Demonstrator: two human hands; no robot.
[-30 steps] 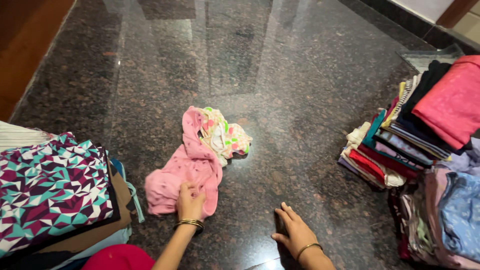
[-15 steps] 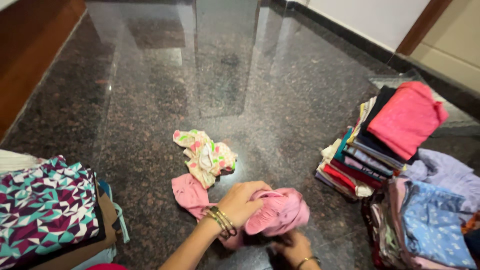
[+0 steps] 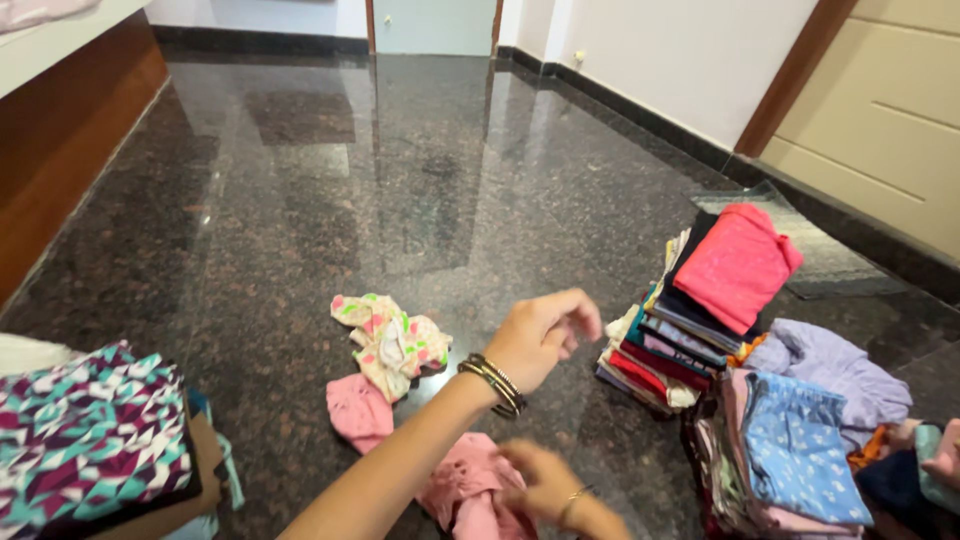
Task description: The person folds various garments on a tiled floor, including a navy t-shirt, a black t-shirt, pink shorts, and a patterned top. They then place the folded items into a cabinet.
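A crumpled pink garment [image 3: 462, 492] lies on the dark polished stone floor [image 3: 300, 200] close in front of me, one part of it spread out to the left. My right hand [image 3: 548, 482] rests on it and grips its cloth. My left hand [image 3: 545, 335], with bangles at the wrist, hovers above the floor with loosely curled fingers and holds nothing. It is between the pink garment and a stack of folded clothes [image 3: 660, 350]. A small white garment with pink and green flowers [image 3: 392, 345] lies bunched up just left of my left hand.
A folded pink piece [image 3: 738, 265] tops the right stack. Beside it lies a loose heap with a blue dotted piece [image 3: 800, 450] and a lavender one [image 3: 835, 365]. A teal and maroon patterned pile [image 3: 90, 445] sits at left. A mat [image 3: 830, 260] and wooden furniture [image 3: 60, 150] border the floor.
The pink garment was pulled off the flowered one toward me and to the right. My left hand let it go and rose; my right hand came onto it. The view tilted up.
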